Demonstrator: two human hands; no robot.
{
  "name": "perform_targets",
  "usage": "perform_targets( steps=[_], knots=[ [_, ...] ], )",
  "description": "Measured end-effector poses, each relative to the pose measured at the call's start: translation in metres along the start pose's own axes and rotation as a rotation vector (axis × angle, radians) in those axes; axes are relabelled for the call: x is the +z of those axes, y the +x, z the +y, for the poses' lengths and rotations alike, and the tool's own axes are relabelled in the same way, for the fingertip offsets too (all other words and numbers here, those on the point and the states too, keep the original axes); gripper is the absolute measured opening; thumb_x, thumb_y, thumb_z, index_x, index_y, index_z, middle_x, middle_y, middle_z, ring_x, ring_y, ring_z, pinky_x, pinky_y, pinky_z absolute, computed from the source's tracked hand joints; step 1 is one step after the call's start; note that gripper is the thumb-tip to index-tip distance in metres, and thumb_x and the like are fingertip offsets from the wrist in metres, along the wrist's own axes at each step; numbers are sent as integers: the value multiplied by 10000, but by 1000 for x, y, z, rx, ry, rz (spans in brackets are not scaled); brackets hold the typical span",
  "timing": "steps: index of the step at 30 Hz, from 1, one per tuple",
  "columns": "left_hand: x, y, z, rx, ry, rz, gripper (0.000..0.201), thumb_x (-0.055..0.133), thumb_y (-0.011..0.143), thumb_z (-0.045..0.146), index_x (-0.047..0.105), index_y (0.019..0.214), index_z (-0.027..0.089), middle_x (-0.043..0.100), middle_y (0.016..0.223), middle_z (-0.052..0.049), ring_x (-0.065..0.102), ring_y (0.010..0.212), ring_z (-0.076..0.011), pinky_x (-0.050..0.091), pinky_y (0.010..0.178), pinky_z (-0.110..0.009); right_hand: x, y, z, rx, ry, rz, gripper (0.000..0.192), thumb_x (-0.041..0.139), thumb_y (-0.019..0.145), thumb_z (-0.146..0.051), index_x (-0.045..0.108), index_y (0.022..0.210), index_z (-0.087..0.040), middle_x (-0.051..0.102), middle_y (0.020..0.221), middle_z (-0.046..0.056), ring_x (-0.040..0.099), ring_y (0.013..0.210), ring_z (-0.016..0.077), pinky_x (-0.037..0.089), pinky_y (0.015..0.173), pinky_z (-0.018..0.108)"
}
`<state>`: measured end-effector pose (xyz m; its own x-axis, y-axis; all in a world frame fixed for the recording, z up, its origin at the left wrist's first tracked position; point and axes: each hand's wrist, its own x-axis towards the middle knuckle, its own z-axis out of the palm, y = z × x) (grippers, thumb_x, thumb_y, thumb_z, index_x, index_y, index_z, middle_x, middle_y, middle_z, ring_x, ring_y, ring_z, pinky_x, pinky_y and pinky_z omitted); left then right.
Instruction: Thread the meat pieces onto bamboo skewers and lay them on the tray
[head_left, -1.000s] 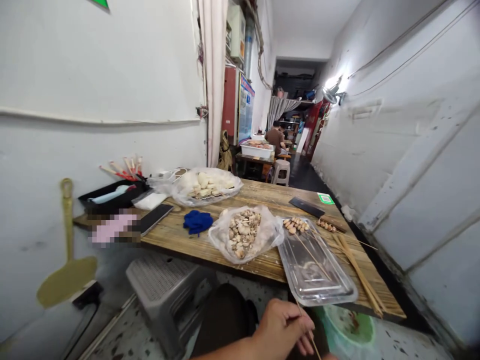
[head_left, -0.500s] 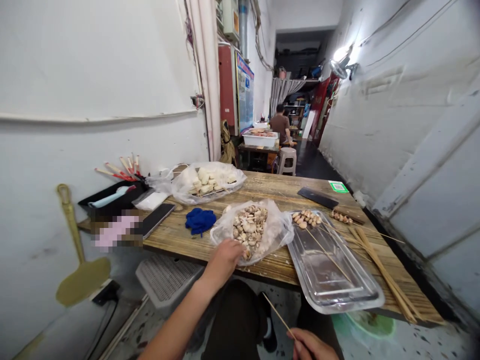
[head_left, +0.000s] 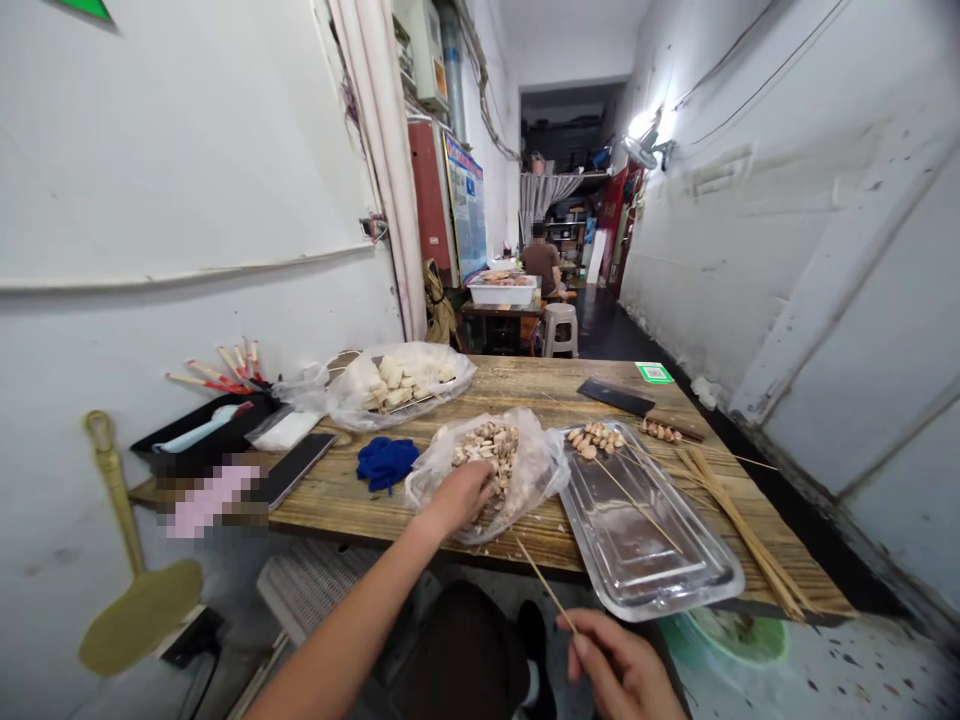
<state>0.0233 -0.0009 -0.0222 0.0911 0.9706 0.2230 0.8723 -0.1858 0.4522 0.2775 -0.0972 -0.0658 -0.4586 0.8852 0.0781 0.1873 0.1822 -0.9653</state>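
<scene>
My left hand (head_left: 463, 498) reaches into a clear plastic bag (head_left: 546, 462) of garlic cloves (head_left: 486, 440). Its fingers are bent together among the cloves, and their tips are hidden. Over my lap, my right hand (head_left: 611, 655) pinches a bare bamboo skewer (head_left: 541, 578), which points up and left toward the table's edge. Right of the bag lies a clear plastic tray (head_left: 637, 575). Skewers threaded with garlic (head_left: 596, 438) rest at its far end, one stick lying across the tray.
Loose bamboo skewers (head_left: 746, 535) and a dark-bladed knife (head_left: 616, 396) lie on the wooden table (head_left: 517, 375). A blue cloth (head_left: 386, 462), a phone (head_left: 300, 470) and a bag of pale chunks (head_left: 405, 380) are at left. A person (head_left: 541, 262) sits far back.
My left hand has moved from the bag's near edge deeper into the cloves. My right hand has risen with the skewer toward the table. The view has shifted slightly.
</scene>
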Motion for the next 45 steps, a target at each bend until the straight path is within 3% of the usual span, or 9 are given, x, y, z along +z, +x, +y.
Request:
perform_targets(
  steps=[3, 6, 8, 12, 21, 31, 38, 41, 45],
  knots=[
    [4, -4, 11, -125, -520, 227, 157, 482, 746, 262, 540, 837, 149, 598, 778, -38, 569, 733, -157, 440, 683, -281, 1, 36, -42, -85, -23, 161, 304, 462, 795, -378, 612, 936, -154, 634, 802, 64, 584, 708, 153, 459, 634, 220],
    [10, -13, 25, -238, -967, 353, 258, 548, 712, 327, 551, 880, 131, 619, 867, -57, 582, 762, -156, 463, 652, -260, 12, 83, -67, -106, -146, 216, 308, 509, 759, -314, 587, 1022, -175, 624, 698, 22, 563, 596, 144, 445, 589, 232],
    [12, -19, 32, -295, -1114, 404, 313, 603, 673, 326, 578, 913, 126, 636, 873, -56, 586, 755, -145, 461, 661, -243, 23, 111, -74, -141, -172, 202, 336, 530, 738, -261, 578, 1062, -187, 627, 674, 8, 557, 584, 139, 435, 582, 224],
    [9, -31, 31, -368, -1291, 394, 334, 653, 631, 304, 615, 913, 128, 664, 846, -55, 606, 732, -135, 465, 709, -245, 41, 145, -70, -214, -114, 148, 213, 511, 736, -192, 658, 890, -187, 663, 734, 14, 578, 638, 140, 427, 599, 211],
    [5, -37, 7, -328, -998, 471, 297, 593, 675, 379, 660, 838, 140, 684, 721, -45, 631, 602, -184, 516, 648, -322, 57, 153, -65, -333, -256, 166, 177, 506, 739, -172, 596, 589, -152, 580, 541, -5, 492, 520, 108, 326, 494, 184],
    [0, -23, 13, -276, -1022, 389, 294, 549, 706, 370, 661, 854, 142, 677, 681, -28, 631, 622, -195, 506, 622, -315, 49, 172, -40, -223, 272, 116, 110, 562, 691, -246, 616, 675, -152, 577, 554, -19, 488, 494, 99, 376, 489, 199],
    [-16, -21, 8, -53, -382, 543, 206, 571, 686, 296, 691, 835, 221, 661, 945, -60, 575, 933, -214, 383, 903, -363, 42, 168, -40, -13, 602, 1, 223, 575, 680, -358, 539, 783, -163, 555, 548, -53, 244, 273, 8, 154, 290, 154],
    [-18, -20, 11, -46, -422, 486, 250, 553, 708, 312, 675, 901, 212, 637, 1024, -62, 551, 988, -211, 367, 922, -357, 42, 167, -40, 13, 629, -22, 238, 579, 678, -362, 535, 796, -160, 526, 541, -64, 239, 270, 4, 144, 286, 148],
    [-12, -19, 12, -174, -634, 349, 265, 571, 691, 352, 683, 838, 162, 694, 761, -59, 633, 720, -199, 489, 724, -325, 40, 166, -39, -123, 418, 69, 146, 545, 708, -282, 587, 767, -155, 528, 549, -45, 404, 387, 54, 308, 376, 167]
  ],
)
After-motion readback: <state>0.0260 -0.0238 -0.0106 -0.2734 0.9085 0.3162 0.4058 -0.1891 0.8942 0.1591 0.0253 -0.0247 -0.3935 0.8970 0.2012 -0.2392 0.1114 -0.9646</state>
